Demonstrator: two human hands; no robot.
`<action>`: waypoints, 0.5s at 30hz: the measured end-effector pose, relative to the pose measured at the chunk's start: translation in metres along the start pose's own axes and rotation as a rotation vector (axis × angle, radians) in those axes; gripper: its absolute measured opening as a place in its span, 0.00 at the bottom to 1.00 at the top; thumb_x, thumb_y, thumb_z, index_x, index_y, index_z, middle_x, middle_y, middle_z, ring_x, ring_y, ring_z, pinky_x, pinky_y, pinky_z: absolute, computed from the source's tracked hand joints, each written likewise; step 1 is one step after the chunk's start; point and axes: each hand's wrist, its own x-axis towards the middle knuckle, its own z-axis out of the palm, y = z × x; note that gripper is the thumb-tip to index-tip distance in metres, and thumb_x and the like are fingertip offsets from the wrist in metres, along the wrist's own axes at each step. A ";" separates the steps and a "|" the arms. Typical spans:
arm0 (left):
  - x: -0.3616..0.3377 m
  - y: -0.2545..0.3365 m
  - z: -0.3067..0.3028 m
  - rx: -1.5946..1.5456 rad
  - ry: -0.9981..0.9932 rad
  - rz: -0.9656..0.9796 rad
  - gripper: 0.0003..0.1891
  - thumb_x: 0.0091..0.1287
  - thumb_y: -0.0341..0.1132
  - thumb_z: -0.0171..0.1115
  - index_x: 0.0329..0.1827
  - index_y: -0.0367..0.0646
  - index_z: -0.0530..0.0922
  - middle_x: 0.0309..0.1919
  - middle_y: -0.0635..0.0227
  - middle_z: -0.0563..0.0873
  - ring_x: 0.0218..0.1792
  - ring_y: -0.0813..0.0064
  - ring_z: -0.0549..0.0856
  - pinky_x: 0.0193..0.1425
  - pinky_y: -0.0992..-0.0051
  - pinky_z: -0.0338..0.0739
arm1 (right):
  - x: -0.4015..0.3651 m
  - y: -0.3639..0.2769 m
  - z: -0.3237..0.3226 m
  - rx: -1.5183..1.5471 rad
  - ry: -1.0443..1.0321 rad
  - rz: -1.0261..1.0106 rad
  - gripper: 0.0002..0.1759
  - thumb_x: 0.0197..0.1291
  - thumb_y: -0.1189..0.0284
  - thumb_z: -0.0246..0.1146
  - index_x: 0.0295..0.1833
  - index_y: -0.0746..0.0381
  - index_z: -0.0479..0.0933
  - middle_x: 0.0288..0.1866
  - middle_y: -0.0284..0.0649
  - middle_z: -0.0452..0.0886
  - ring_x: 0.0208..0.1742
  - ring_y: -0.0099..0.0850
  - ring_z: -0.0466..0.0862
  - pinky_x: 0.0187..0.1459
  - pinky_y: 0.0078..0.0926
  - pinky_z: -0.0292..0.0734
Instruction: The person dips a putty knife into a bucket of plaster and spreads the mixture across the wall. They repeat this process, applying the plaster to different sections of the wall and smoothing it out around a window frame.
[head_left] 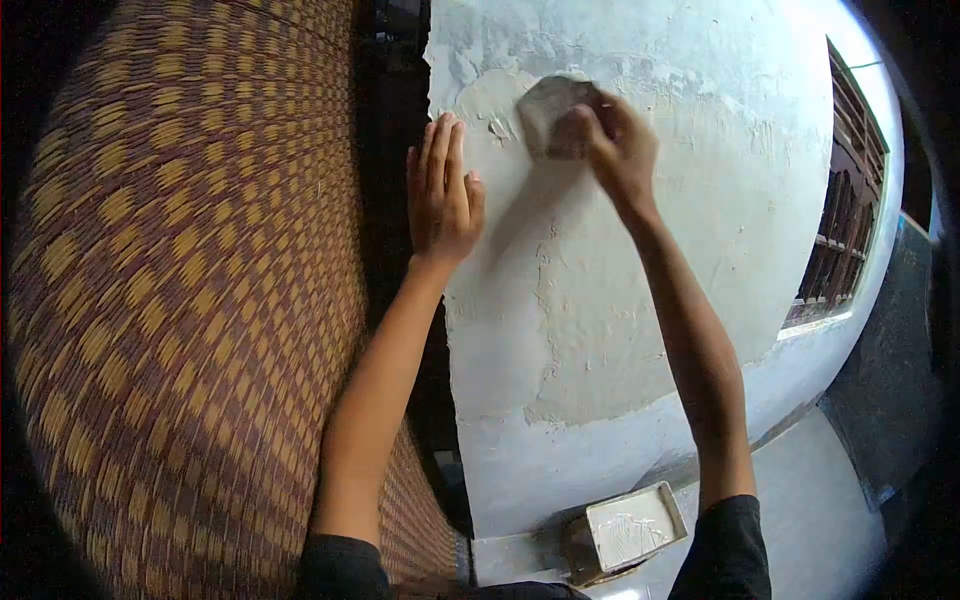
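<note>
My right hand (626, 155) grips a flat grey putty scraper (545, 112) against the upper part of the wall (700, 330); the tool is smeared by motion. Beneath it falls a dark shadow. At the wall's ragged left edge, my left hand (443, 200) rests with fingers stretched upward, holding nothing. Damp-looking beige putty (610, 370) covers a broad patch of the pale wall, with ridges and small lumps on it. Low down, an open rectangular container (676, 507) holds creamy white putty.
A woven brown and yellow mat (200, 280) hangs or stands along the left side, with a dark gap between it and the wall. To the right is a barred window (845, 215). Grey floor (810, 500) runs along the wall's base.
</note>
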 end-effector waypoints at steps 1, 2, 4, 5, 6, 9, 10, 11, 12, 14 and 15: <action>0.000 -0.001 0.000 -0.002 0.016 0.011 0.29 0.68 0.35 0.44 0.74 0.39 0.59 0.74 0.58 0.62 0.75 0.58 0.61 0.75 0.51 0.53 | 0.008 0.007 -0.007 -0.016 0.066 0.047 0.18 0.60 0.68 0.67 0.54 0.64 0.80 0.40 0.48 0.86 0.40 0.35 0.87 0.45 0.31 0.80; 0.000 0.000 0.000 0.000 0.017 0.011 0.29 0.68 0.35 0.44 0.74 0.39 0.59 0.74 0.58 0.62 0.75 0.58 0.61 0.75 0.51 0.53 | 0.016 0.009 -0.015 -0.031 0.130 0.093 0.18 0.60 0.68 0.66 0.53 0.65 0.80 0.39 0.48 0.86 0.40 0.35 0.87 0.44 0.30 0.80; 0.001 0.001 -0.002 0.023 0.000 -0.007 0.30 0.68 0.35 0.45 0.74 0.39 0.59 0.74 0.58 0.63 0.75 0.58 0.61 0.75 0.50 0.53 | 0.019 -0.006 -0.025 0.077 0.170 0.159 0.18 0.61 0.67 0.66 0.53 0.66 0.80 0.39 0.44 0.87 0.37 0.29 0.86 0.39 0.24 0.80; 0.001 0.001 -0.002 0.024 0.001 -0.007 0.30 0.68 0.35 0.45 0.74 0.39 0.59 0.74 0.58 0.63 0.75 0.58 0.61 0.75 0.50 0.53 | 0.015 -0.005 -0.022 0.124 0.121 0.123 0.18 0.61 0.66 0.66 0.53 0.66 0.80 0.39 0.44 0.87 0.37 0.28 0.86 0.40 0.24 0.80; 0.001 0.001 -0.001 0.032 0.002 -0.010 0.30 0.68 0.35 0.45 0.74 0.40 0.59 0.74 0.59 0.63 0.75 0.58 0.61 0.75 0.50 0.53 | 0.010 -0.003 -0.017 0.170 0.073 0.089 0.19 0.61 0.66 0.67 0.53 0.66 0.80 0.39 0.44 0.86 0.37 0.28 0.85 0.40 0.24 0.79; 0.001 0.004 -0.004 0.042 -0.010 -0.001 0.29 0.68 0.33 0.44 0.73 0.36 0.60 0.73 0.55 0.64 0.74 0.55 0.61 0.75 0.52 0.53 | -0.007 0.000 -0.006 0.001 -0.016 -0.006 0.20 0.59 0.66 0.68 0.54 0.64 0.80 0.39 0.49 0.86 0.39 0.34 0.86 0.46 0.29 0.79; 0.002 0.005 -0.006 0.049 -0.017 0.010 0.28 0.68 0.32 0.44 0.72 0.33 0.61 0.72 0.52 0.64 0.73 0.52 0.62 0.76 0.54 0.53 | -0.004 0.007 -0.002 0.023 0.023 -0.015 0.20 0.59 0.66 0.68 0.54 0.64 0.80 0.40 0.50 0.85 0.40 0.35 0.86 0.46 0.29 0.79; 0.002 0.006 -0.006 0.047 -0.018 0.009 0.28 0.68 0.32 0.44 0.72 0.33 0.61 0.72 0.52 0.64 0.73 0.52 0.62 0.76 0.54 0.53 | 0.003 0.003 -0.010 -0.026 0.069 0.071 0.20 0.59 0.67 0.67 0.54 0.65 0.80 0.41 0.51 0.86 0.41 0.35 0.86 0.46 0.29 0.78; 0.002 0.006 -0.007 0.046 -0.024 0.005 0.28 0.68 0.32 0.43 0.72 0.33 0.61 0.72 0.52 0.64 0.73 0.52 0.62 0.76 0.54 0.53 | 0.011 0.001 -0.019 -0.072 0.114 0.154 0.20 0.59 0.67 0.67 0.55 0.66 0.80 0.41 0.51 0.86 0.42 0.35 0.86 0.46 0.28 0.78; 0.002 0.005 -0.007 0.049 -0.025 0.002 0.28 0.68 0.32 0.43 0.72 0.33 0.61 0.72 0.52 0.64 0.73 0.52 0.62 0.76 0.54 0.53 | 0.016 0.009 -0.022 0.128 0.183 0.190 0.21 0.60 0.67 0.66 0.55 0.69 0.79 0.41 0.48 0.86 0.42 0.34 0.86 0.46 0.28 0.79; 0.002 0.005 -0.007 0.058 -0.029 -0.002 0.28 0.68 0.32 0.43 0.72 0.33 0.61 0.72 0.52 0.64 0.73 0.52 0.62 0.76 0.54 0.53 | 0.012 0.006 -0.020 0.145 0.114 0.147 0.21 0.60 0.66 0.66 0.55 0.68 0.79 0.41 0.48 0.86 0.42 0.34 0.86 0.47 0.28 0.79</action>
